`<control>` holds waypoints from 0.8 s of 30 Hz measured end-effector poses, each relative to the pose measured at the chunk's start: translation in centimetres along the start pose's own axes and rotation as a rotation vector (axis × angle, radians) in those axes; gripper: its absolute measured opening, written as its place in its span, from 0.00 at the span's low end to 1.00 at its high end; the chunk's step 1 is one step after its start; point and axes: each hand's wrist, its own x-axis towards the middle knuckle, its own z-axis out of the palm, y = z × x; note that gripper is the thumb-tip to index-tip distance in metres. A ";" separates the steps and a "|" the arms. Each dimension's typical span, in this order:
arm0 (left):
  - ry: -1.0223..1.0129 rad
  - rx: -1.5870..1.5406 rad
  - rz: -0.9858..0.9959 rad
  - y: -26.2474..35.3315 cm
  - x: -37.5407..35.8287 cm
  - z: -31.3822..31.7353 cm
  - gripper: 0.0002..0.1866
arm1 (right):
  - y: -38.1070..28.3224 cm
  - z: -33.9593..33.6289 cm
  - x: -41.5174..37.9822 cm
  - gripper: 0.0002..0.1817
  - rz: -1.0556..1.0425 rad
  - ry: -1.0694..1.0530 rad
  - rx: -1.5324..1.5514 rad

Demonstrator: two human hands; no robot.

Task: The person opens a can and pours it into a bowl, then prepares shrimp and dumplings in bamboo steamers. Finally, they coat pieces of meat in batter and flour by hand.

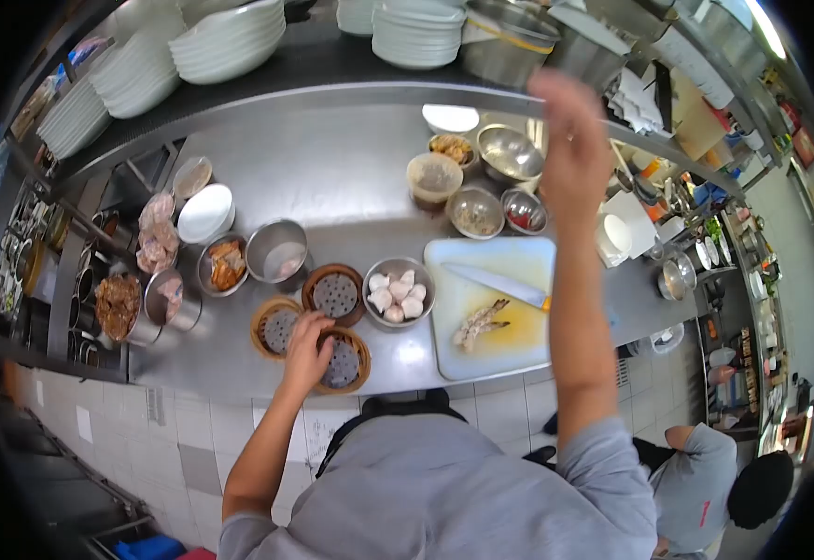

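Note:
My left hand (308,353) rests at the bamboo steamers, its fingers on the rims between the left steamer (277,327) and the front one (343,362); what they pinch, if anything, is hidden. A third steamer (335,294) sits just behind. All have perforated liners. Raised over the right side of the counter, my right hand (570,121) is blurred by motion. Below it lies a white cutting board (446,345) with a knife (496,283) and a few shrimp (478,327). A metal bowl of white dumplings (398,291) stands between steamers and board.
Metal bowls and containers of meat (158,233) stand on the left of the counter (332,168). Behind the board are more bowls (475,213). Stacked white plates (416,35) line the overhead shelf (314,93). Another person (706,485) is at the lower right.

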 end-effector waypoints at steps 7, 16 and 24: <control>-0.121 0.046 0.079 3.0 5.9 2.3 0.14 | 8.1 2.4 10.7 0.11 0.052 -0.427 -0.312; -0.198 0.102 -0.013 3.3 7.0 6.6 0.18 | 10.5 -5.8 -2.8 0.11 0.647 -0.504 0.324; -0.198 0.169 -0.058 5.3 6.5 8.4 0.21 | 37.9 -9.5 -26.5 0.16 0.884 -0.688 -0.562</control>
